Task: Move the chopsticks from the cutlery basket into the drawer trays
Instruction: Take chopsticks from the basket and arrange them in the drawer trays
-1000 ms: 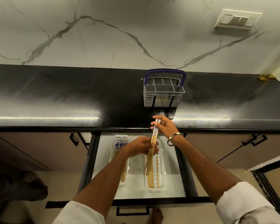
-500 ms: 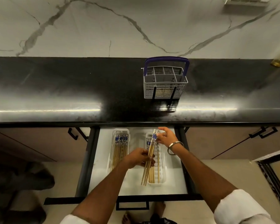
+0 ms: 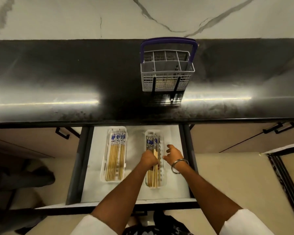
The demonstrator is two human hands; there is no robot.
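Here the left hand (image 3: 148, 159) is curled closed around a bundle of chopsticks (image 3: 154, 167), pressing them down lengthwise into the right tray (image 3: 162, 177) of the open drawer (image 3: 136, 192). The decorated blue-and-white ends of those chopsticks point toward the counter (image 3: 58, 78), while the plain wooden tips lie at the near end of the tray. The right hand (image 3: 174, 154) hovers just beside the same tray on its right side, fingers spread and loosely bent, gripping nothing; a metal bangle (image 3: 177, 166) sits on that wrist. To the left, well apart from both hands, the left tray (image 3: 104, 167) holds a neat row of chopsticks laid parallel, blue patterned ends also toward the counter. Both trays are pale and translucent and rest on the white drawer floor with a bare strip between them. Up on the black counter stands the cutlery basket (image 3: 167, 77), grey mesh with a purple handle arched over it; through its front wall some pale shapes show low down, but what they are cannot be made out. Behind it rises a marble-veined wall (image 3: 75, 16). White sleeves (image 3: 243, 224) cover the person's upper arms at the bottom edge.
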